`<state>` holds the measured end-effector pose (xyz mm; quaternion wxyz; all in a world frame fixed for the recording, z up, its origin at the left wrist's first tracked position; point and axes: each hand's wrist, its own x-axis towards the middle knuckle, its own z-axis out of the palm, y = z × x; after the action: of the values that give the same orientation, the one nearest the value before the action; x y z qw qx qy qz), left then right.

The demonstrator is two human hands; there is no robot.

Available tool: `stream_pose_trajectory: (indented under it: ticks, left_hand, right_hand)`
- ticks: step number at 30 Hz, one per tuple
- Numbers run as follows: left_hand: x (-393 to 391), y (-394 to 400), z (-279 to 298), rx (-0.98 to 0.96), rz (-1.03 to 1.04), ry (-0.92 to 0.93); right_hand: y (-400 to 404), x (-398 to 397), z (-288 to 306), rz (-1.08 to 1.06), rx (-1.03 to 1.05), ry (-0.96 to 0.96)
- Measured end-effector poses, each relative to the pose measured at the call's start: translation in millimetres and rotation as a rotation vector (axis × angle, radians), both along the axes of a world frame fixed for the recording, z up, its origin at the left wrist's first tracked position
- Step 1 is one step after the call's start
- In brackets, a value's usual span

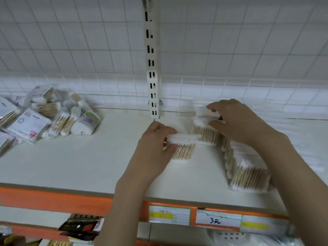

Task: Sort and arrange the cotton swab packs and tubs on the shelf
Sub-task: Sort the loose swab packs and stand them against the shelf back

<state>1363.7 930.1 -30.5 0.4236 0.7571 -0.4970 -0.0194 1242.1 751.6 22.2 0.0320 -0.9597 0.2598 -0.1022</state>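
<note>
You are looking down at a pale shelf (88, 162) with an orange front edge, backed by a white wire grid and a slotted white upright post (152, 68) near the middle.

Your left hand (156, 148) pinches a clear pack of wooden-stemmed cotton swabs (182, 148), thumb and fingers curled around its left end, and holds it near the middle of the shelf. Your right hand (237, 121) is just to the right and a little further back. Its fingers are curled over the top of a second swab pack (205, 132) that stands upright near the back of the shelf. The two packs sit close together, nearly touching at their corners. Whether the left pack rests on the shelf or is lifted slightly cannot be told.

Under your right forearm, a row of similar swab packs (246, 171) stands upright, running from near the front edge toward the back.

At the far left of the shelf lies a loose heap of mixed swab packs and tubs (53, 114), some with pink and white labels, lying at all angles.

On the orange edge below your hands are price tags (217, 220); one is handwritten.
</note>
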Motion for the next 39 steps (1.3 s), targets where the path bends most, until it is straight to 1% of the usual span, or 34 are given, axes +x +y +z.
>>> stream_pose_trajectory:
  ticks: [4, 10, 14, 23, 26, 30, 34, 39]
  left_hand:
    - [-11.0, -27.3, 2.1, 0.034, -0.05, -0.008]
    - [-17.5, -60.7, 1.9, 0.072, -0.053, -0.067]
    - [-17.9, -75.6, 0.2, 0.084, -0.046, -0.103]
    - [-15.8, -82.7, -2.9, 0.124, -0.022, -0.049]
    - [-12.8, -71.3, 1.0, 0.131, -0.033, -0.017]
    - [5.3, -41.4, 9.6, 0.183, -0.002, -0.085]
    - [38.3, -0.1, 16.4, 0.209, 0.071, -0.132]
    - [87.1, 58.5, 17.0, 0.279, 0.201, -0.117]
  right_hand:
    - [4.7, -27.3, 9.2, -0.044, 0.005, -0.099]
    - [20.6, -59.8, 6.7, -0.091, 0.017, -0.19]
    - [25.9, -68.5, -0.7, -0.114, 0.029, -0.211]
    - [35.2, -70.7, -9.2, -0.158, 0.049, -0.238]
    - [42.0, -60.2, -9.6, -0.142, 0.058, -0.274]
    - [56.2, -30.2, -11.8, -0.106, 0.054, -0.263]
    - [79.7, 14.6, -18.1, -0.018, 0.07, -0.246]
    - [116.4, 75.8, -28.2, 0.098, 0.094, -0.181]
